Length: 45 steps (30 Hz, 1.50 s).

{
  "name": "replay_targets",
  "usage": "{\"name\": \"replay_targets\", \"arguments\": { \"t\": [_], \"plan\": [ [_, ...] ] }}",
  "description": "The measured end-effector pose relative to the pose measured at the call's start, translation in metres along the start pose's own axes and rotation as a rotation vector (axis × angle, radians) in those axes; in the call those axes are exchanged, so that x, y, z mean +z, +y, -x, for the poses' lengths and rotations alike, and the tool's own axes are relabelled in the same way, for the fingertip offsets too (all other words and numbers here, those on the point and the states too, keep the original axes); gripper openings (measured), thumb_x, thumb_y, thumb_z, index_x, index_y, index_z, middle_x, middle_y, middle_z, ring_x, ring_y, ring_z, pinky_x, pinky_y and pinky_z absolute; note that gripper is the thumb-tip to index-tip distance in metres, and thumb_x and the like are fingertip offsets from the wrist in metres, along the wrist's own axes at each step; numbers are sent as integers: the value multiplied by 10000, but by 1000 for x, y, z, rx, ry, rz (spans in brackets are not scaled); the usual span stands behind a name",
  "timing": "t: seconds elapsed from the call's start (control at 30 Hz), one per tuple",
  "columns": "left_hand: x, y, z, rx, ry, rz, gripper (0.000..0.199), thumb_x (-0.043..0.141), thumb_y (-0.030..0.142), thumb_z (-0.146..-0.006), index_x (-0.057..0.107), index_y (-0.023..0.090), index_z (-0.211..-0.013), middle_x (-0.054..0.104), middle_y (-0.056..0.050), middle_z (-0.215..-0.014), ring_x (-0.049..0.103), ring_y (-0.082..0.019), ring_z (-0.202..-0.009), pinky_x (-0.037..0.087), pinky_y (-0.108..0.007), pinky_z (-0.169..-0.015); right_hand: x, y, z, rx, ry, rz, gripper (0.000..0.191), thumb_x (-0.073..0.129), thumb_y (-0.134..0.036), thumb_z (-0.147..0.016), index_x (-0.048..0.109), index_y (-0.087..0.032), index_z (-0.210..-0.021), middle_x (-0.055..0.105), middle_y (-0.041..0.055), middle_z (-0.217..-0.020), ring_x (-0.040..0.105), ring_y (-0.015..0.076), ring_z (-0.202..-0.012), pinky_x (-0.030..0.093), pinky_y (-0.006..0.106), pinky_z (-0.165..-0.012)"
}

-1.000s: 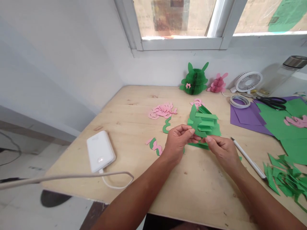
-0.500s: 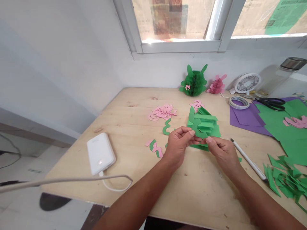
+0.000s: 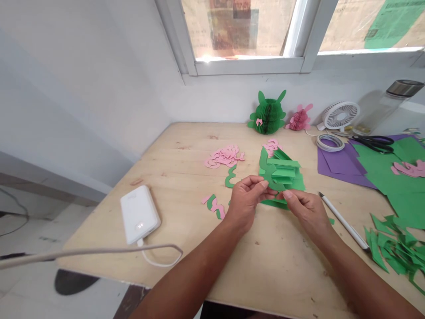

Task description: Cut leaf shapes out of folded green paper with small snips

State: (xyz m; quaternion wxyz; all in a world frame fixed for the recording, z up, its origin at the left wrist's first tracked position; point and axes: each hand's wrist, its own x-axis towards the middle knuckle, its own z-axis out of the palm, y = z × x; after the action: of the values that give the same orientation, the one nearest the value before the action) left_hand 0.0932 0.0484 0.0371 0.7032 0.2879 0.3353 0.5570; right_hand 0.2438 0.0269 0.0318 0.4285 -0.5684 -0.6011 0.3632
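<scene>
Fingers [image 3: 260,184] of left hand [image 3: 245,206] and right hand [image 3: 307,213] pinching folded green paper [image 3: 282,170] between them; pink scraps [image 3: 272,146] just beyond

My fingers [image 3: 262,183] on a folded paper cut-out [image 3: 283,170], over a plywood table [image 3: 186,153].
Left of my fingers, on the table, lie paper scraps [image 3: 224,157], and further left a power bank [image 3: 140,215] with its cable [image 3: 159,261] looped before it. Behind my fingers, two honeycomb paper ornaments [image 3: 268,118] stand side by side near the wall [image 3: 232,97], under the window [image 3: 239,33]. To the right lie a pen [image 3: 341,227] and a heap of paper offcuts [image 3: 395,250]. Further back on that side, scissors [image 3: 373,142] rest on paper sheets [image 3: 392,177], beside a tape roll [image 3: 325,142], with a desk fan [image 3: 340,116] and a glass bottle [image 3: 381,106] behind them.
</scene>
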Motion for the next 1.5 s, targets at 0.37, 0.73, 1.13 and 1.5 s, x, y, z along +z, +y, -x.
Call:
{"name": "replay_targets", "arguments": {
  "t": [0.37,0.73,1.13,1.5],
  "plan": [
    [1,-1,0,3,-2,-9,257,784,280,-644,586,148,-738,652,-3,-597,677,-171,-627,510,-265,-629,-1,0,0,12,-17,-17,410,551,-490,-827,699,-152,-650,493,-5,-542,425,136,-539,359,246,-507],
    [1,-3,1,0,14,-6,260,784,273,-649,583,149,-757,658,-5,-613,685,-175,-647,519,-265,-636,0,0,0,-8,18,23,406,555,-482,-818,705,-148,-642,437,-23,-498,379,118,-489,313,239,-463],
    [2,-3,2,4,13,-20,266,787,301,-650,591,149,-745,681,-22,-624,689,-184,-643,519,-277,-640,-2,6,0,-27,-28,18,390,537,-462,-860,701,-167,-664,553,13,-572,499,166,-577,395,258,-520],
    [3,-2,3,-4,-4,1,244,770,291,-671,588,149,-750,694,-27,-632,695,-181,-640,521,-268,-637,-2,3,0,-25,-26,18,390,539,-469,-855,708,-172,-668,586,23,-570,566,205,-630,435,273,-552]
  ]
}}
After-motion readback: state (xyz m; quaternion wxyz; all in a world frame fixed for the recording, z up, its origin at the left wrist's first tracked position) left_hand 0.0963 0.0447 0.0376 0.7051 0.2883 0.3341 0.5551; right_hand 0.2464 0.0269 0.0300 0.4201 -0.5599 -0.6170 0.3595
